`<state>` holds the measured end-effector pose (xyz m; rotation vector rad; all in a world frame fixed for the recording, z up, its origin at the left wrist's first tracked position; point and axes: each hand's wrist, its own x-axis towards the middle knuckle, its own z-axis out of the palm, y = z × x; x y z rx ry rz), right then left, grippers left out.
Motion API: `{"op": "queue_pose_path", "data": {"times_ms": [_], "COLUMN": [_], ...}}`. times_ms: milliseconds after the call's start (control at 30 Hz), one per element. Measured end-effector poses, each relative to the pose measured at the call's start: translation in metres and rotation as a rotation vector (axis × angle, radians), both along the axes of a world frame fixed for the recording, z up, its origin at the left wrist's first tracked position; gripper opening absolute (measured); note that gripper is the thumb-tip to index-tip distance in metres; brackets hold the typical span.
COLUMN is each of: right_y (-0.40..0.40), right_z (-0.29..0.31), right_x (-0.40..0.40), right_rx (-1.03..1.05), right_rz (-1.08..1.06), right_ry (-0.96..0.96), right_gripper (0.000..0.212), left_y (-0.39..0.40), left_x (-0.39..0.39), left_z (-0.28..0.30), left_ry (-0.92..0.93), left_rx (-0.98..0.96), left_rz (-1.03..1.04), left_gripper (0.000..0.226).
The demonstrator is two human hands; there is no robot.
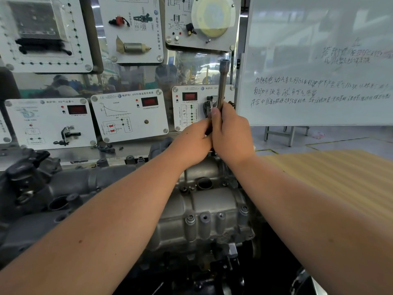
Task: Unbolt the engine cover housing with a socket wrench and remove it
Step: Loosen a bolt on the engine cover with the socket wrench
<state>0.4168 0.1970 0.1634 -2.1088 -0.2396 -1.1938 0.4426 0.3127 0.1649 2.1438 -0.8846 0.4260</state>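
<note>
While two hands (pixel 212 135) grip one socket wrench (pixel 222 81), one engine cover housing (pixel 204 209) sits below.

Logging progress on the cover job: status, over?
Both hands, left hand and right hand, grip the socket wrench, upright. Cover housing still seated on engine. Nothing blocking it.
</note>
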Motion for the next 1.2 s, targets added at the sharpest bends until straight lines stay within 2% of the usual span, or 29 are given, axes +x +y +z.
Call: {"op": "queue_pose_path", "data": {"times_ms": [100,233,333,533,733,833,967,1067,1200], "right_y": [0.0002,0.0016,-0.0015,-0.0009,0.0012,-0.0017,0.0005,-0.0006,0.0015], "right_z": [0.0003,0.0005,-0.0006,-0.0022,0.0000,-0.0019,-0.0030,-0.0024,-0.0010], "right_x": [-0.0009,-0.0015,0.0009,0.0040,-0.0003,0.0024,0.0033,0.0038,0.0000], "right_rx": [0.035,0.094,0.045,-0.002,0.048,-0.009,-0.052,-0.012,0.051], "right_rz": [-0.003,0.044,0.041,0.012,0.042,0.029,-0.006,-0.008,0.009], "right_ry": [0.021,0.027,0.002,0.003,0.018,-0.021,-0.030,-0.010,0.004], "right_gripper": [0.025,0.043,0.018,0.018,0.042,0.019,0.023,0.019,0.038], "left_y": [-0.0008,-0.0001,-0.0007,0.0001,-0.0010,-0.0018,0.0008,0.0001,0.0002], "left_x": [-0.0006,0.0012,0.0016,0.0020,0.0018,0.0027,0.0018,0.0012,0.0008], "left_z": [-0.0001,0.0020,0.0020,-0.0022,0.0025,0.0024,0.0003,-0.0005,0.0022], "left_ry": [0.023,-0.014,-0.025,0.022,-0.013,-0.027,0.003,0.028,0.016], "left_rx": [0.030,0.028,0.016,0.029,0.039,0.016,-0.008,-0.001,0.000], "left_rz": [-0.004,0.014,0.041,-0.013,0.026,0.052,0.021,-0.010,-0.008], "left_gripper": [0.022,0.023,0.031,0.030,0.021,0.023,0.019,0.027,0.021]}}
